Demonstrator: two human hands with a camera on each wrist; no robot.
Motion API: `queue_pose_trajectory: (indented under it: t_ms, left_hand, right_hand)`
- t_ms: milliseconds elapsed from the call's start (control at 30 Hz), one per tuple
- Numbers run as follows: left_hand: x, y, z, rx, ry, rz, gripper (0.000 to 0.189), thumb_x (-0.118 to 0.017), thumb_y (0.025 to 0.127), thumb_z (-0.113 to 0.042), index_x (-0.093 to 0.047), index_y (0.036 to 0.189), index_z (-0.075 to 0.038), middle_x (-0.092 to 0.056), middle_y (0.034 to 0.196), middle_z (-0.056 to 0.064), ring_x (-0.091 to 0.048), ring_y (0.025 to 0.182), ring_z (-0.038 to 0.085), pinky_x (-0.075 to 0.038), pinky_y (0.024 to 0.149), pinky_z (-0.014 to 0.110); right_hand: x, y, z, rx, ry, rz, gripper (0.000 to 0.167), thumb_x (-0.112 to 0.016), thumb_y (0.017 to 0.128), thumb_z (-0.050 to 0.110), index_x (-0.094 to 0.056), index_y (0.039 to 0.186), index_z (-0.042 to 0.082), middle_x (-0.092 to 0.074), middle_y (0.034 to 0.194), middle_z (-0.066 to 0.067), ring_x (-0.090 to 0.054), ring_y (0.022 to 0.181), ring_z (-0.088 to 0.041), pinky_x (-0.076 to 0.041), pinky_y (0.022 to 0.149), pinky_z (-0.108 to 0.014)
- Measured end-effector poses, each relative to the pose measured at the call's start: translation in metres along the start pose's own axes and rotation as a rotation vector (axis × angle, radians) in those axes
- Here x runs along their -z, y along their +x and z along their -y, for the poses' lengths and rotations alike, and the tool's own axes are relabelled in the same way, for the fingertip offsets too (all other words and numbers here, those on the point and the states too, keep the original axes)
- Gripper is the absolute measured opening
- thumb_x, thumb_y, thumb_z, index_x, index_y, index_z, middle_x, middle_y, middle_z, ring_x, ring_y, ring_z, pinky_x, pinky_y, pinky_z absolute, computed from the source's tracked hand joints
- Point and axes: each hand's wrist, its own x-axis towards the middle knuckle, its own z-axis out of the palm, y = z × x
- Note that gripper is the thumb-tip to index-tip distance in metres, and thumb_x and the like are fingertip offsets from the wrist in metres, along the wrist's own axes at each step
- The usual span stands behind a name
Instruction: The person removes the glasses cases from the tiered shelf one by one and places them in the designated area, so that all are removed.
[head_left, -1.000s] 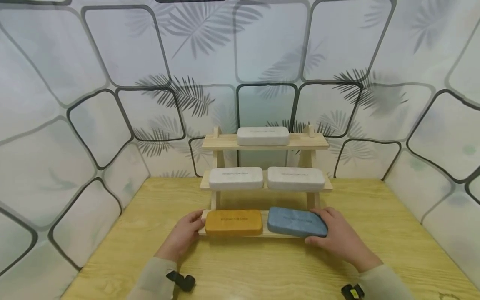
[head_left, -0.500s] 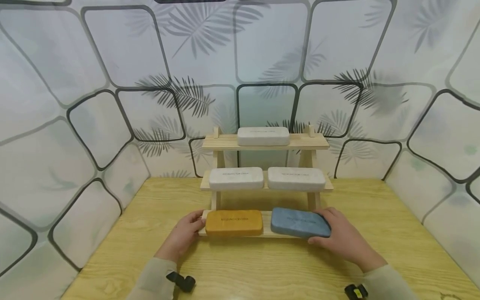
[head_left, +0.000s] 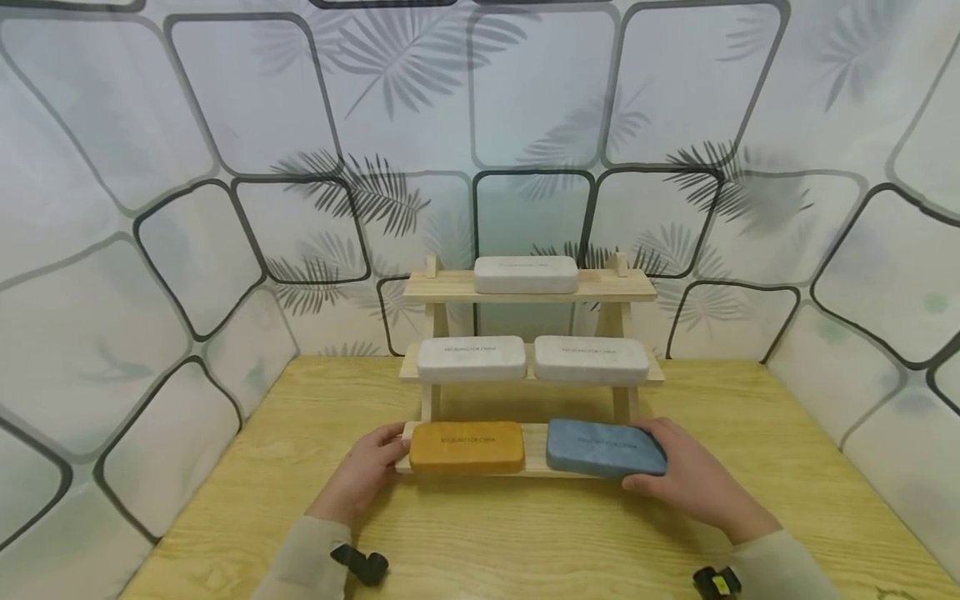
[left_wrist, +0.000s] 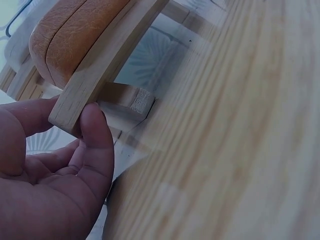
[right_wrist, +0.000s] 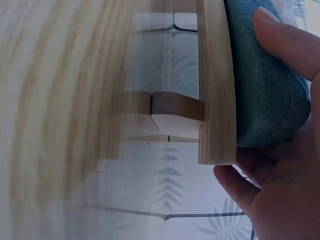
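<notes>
A wooden three-tier display shelf (head_left: 442, 286) stands on the table. On its bottom board lie an orange glasses case (head_left: 467, 448) at left and a blue glasses case (head_left: 603, 448) at right, set slightly askew. My left hand (head_left: 360, 475) pinches the left end of the bottom board (left_wrist: 75, 102) between thumb and fingers, close to the orange case. Around the blue case's right end my right hand (head_left: 690, 479) is curled. In the right wrist view its thumb (right_wrist: 287, 42) lies on the blue case's front, while the fingers reach behind and under the board's end.
Two white glasses cases, one at left (head_left: 471, 358) and one at right (head_left: 591, 360), lie on the middle tier. Another white glasses case (head_left: 525, 275) sits on the top tier. Patterned cloth (head_left: 536, 100) encloses the wood-grain table (head_left: 480, 542) at the back and sides.
My right hand has slid the blue case a little to the right along the bottom board, widening the gap to the orange case. The left hand keeps its grip on the board.
</notes>
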Motion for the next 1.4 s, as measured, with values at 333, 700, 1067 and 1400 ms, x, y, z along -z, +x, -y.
queue_pose_trajectory:
  t_ms: [333, 700, 1067, 1400]
  left_hand:
    - [0.002, -0.001, -0.001, 0.013, 0.009, 0.001, 0.05, -0.053, 0.106, -0.013, -0.039, 0.15, 0.007, -0.051, 0.142, 0.026, -0.063, 0.111, 0.028, -0.056, 0.084, 0.04]
    - [0.001, 0.001, 0.0, 0.011, 0.018, -0.013, 0.048, -0.054, 0.105, -0.013, -0.043, 0.147, 0.007, -0.056, 0.137, 0.023, -0.065, 0.107, 0.026, -0.057, 0.083, 0.04]
    - [0.0, 0.002, -0.002, 0.006, 0.009, -0.006, 0.047, -0.054, 0.105, -0.012, -0.043, 0.146, 0.009, -0.058, 0.134, 0.025, -0.065, 0.107, 0.027, -0.057, 0.083, 0.041]
    - [0.002, 0.002, -0.001, 0.007, 0.027, 0.003, 0.049, -0.053, 0.106, -0.013, -0.041, 0.148, 0.007, -0.058, 0.134, 0.024, -0.065, 0.108, 0.027, -0.056, 0.083, 0.041]
  right_hand:
    - [0.004, -0.003, -0.003, 0.027, 0.02, -0.003, 0.089, -0.077, 0.08, 0.063, -0.051, 0.145, 0.007, -0.058, 0.131, -0.011, -0.057, 0.118, -0.032, -0.046, 0.094, -0.056]
    - [0.01, -0.004, -0.01, 0.05, 0.023, -0.009, 0.087, -0.077, 0.082, 0.062, -0.049, 0.146, 0.01, -0.055, 0.137, -0.012, -0.054, 0.123, -0.037, -0.044, 0.097, -0.059]
    - [0.022, -0.007, -0.022, 0.086, 0.025, -0.016, 0.083, -0.077, 0.086, 0.053, -0.045, 0.148, 0.008, -0.05, 0.142, -0.018, -0.049, 0.128, -0.043, -0.041, 0.099, -0.062]
    - [0.031, -0.011, -0.029, 0.095, 0.035, -0.019, 0.079, -0.077, 0.089, 0.047, -0.042, 0.15, 0.011, -0.047, 0.145, -0.017, -0.048, 0.129, -0.042, -0.041, 0.097, -0.062]
